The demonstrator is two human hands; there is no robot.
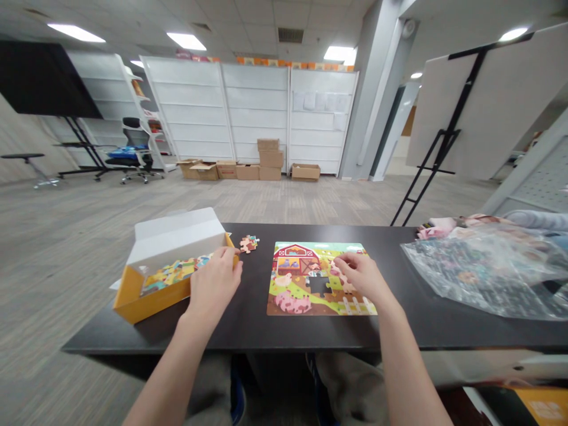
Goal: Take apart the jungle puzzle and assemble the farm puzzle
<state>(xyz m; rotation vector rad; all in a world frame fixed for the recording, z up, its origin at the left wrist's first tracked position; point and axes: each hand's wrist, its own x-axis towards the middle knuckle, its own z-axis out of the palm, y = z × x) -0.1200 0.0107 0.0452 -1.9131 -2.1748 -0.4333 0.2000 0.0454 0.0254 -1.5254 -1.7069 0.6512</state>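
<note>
A farm jigsaw puzzle (293, 284) lies on the black table, with a dark gap near its middle. My right hand (361, 275) is over the puzzle's right part, thumb and fingertips drawn together; whatever they hold, if anything, is too small to make out. At the left, my left hand (217, 281) rests at the right edge of an open yellow box (155, 305), fingers curled at its rim. Colourful puzzle pieces (175, 272) lie inside the box. Between box and puzzle, a few joined pieces (249, 243) sit on the table.
The black table (248, 331) has a clear plastic bag (492, 272) and pink and grey soft items (444, 228) at its right end. Beyond it stand cardboard boxes (270, 160), white shelving (255, 112), an office chair (133, 148) and a board on a black stand (444, 142).
</note>
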